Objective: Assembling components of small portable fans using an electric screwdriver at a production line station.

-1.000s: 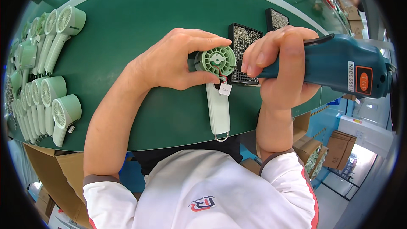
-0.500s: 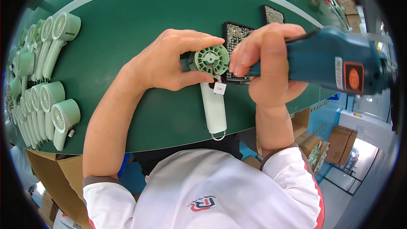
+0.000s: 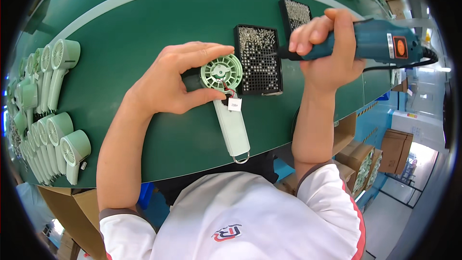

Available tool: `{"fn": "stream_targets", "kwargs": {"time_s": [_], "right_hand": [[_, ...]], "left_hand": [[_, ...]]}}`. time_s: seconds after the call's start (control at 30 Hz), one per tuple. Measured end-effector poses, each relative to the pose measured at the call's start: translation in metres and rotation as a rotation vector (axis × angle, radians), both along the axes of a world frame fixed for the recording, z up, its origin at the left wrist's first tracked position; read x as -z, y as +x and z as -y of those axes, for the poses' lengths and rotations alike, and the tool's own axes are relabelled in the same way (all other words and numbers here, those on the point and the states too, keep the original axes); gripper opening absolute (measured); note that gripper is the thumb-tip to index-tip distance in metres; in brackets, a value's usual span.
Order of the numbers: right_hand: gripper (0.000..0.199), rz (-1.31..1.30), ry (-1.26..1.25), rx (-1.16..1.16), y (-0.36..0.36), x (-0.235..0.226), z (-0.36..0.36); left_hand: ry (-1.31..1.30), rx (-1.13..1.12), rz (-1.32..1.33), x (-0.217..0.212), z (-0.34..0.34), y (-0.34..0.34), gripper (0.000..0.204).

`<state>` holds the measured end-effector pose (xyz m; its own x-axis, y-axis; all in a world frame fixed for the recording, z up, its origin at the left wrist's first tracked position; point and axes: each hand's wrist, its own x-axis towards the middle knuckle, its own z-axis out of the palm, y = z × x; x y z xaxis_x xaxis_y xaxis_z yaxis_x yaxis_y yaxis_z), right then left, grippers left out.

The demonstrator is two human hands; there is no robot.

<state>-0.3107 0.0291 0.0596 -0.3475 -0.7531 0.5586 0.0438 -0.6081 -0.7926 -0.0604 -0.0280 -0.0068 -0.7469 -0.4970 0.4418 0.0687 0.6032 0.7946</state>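
Observation:
A pale green handheld fan (image 3: 234, 130) lies on the green table with its round head away from me and a metal loop at the handle's end. My left hand (image 3: 178, 77) curves around the head, thumb and fingers gripping its sides. Red and dark wires and a small white connector (image 3: 234, 104) show at the neck. In my right hand (image 3: 332, 50) is a blue electric screwdriver (image 3: 380, 41), held sideways with its bit pointing left. The bit's tip is over a black screw tray (image 3: 260, 79) holding many small silver screws, some in rows of holes.
A second black screw tray (image 3: 294, 14) stands farther back, partly behind my right hand. Several green fans (image 3: 74, 149) stand in rows at the table's left. A black cord (image 3: 399, 66) trails from the screwdriver. Cardboard boxes (image 3: 353, 163) are beside the table at the right.
My right hand has moved the screwdriver up and right, away from the fan head and over the screw tray. The view has shifted a little; my left hand keeps its hold on the fan.

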Motion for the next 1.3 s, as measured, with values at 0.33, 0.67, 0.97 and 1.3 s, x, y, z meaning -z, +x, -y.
{"fn": "stream_targets", "kwargs": {"time_s": [0.33,0.67,0.97,1.3], "right_hand": [[0.019,-0.067,-0.015,-0.024,0.005,0.012,0.009],[0.018,-0.059,-0.005,-0.042,0.006,0.015,0.011],[0.015,-0.055,-0.002,-0.048,0.011,0.014,0.011],[0.012,-0.172,0.031,0.025,0.02,0.012,0.009]], "left_hand": [[0.028,0.055,0.053,-0.002,0.004,0.001,0.072],[0.003,0.015,-0.031,0.002,0.002,-0.002,0.069],[-0.007,0.012,-0.029,0.003,0.002,-0.003,0.068],[0.045,0.025,0.032,0.001,0.002,0.0,0.071]]}}
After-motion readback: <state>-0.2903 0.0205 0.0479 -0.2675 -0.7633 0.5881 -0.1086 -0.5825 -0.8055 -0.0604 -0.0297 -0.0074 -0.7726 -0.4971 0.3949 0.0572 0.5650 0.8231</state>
